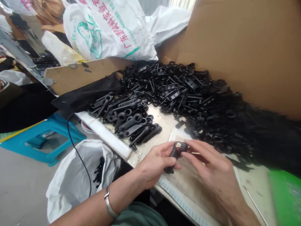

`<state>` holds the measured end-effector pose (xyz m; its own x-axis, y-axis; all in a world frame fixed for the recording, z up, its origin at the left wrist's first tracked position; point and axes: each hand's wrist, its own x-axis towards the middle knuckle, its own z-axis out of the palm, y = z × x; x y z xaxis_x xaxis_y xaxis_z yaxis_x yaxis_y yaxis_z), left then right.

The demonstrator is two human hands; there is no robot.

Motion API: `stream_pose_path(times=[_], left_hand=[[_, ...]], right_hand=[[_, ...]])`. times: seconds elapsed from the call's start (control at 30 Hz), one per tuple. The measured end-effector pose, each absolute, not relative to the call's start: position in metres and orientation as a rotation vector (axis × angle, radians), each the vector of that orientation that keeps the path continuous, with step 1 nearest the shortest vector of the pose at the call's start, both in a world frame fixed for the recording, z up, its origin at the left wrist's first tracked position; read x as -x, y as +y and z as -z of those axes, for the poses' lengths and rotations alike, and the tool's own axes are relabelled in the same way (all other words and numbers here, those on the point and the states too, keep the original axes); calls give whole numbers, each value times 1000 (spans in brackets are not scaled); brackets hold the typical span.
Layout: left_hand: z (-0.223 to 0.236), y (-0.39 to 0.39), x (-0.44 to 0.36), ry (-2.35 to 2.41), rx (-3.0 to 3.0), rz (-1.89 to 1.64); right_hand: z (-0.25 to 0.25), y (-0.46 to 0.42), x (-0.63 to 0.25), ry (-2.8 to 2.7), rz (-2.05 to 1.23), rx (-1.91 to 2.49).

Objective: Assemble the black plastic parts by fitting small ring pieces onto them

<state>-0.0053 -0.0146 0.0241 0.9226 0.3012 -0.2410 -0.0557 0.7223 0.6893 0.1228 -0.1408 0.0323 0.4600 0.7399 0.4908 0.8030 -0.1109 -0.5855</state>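
My left hand (152, 161) is closed around a black plastic handle-like part (174, 154) with a ring at its upper end. The fingertips of my right hand (213, 168) pinch a small ribbed black plastic piece (183, 146) against the side of that ring. Whether the piece sits in the ring or only touches it, I cannot tell. Both hands are above the front edge of the worktable. Beyond my left hand lies a stack of similar black ringed parts (135, 122), laid roughly side by side.
A large heap of loose black plastic parts (178, 88) runs along a cardboard wall (244, 47). Below the table's left edge stands a white sack (63, 179) holding black pieces, near a blue stool (47, 138). A thin metal rod (255, 204) and a green sheet (282, 194) lie at right.
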Motion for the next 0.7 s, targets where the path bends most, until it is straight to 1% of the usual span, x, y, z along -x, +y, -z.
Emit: stream_pose_path(times=[0.1, 0.3, 0.53, 0.6, 0.67, 0.7], left_hand=[[-24, -15, 7, 298, -772, -202], [-32, -18, 10, 270, -873, -236], [-30, -22, 15, 237, -1120, -316], [-30, -23, 16, 253, -1154, -345], [-31, -23, 14, 250, -1156, -350], [-31, -23, 13, 260, -1154, -349]], right_hand=[[-32, -134, -120, -1369, 205, 1858], [-30, -136, -121, -1442, 221, 1855], [-34, -135, -113, -1447, 372, 1853], [-28, -143, -116, -1456, 339, 1809], [-16, -151, -124, -1454, 210, 1781], [-9, -155, -129, -1356, 126, 1814]])
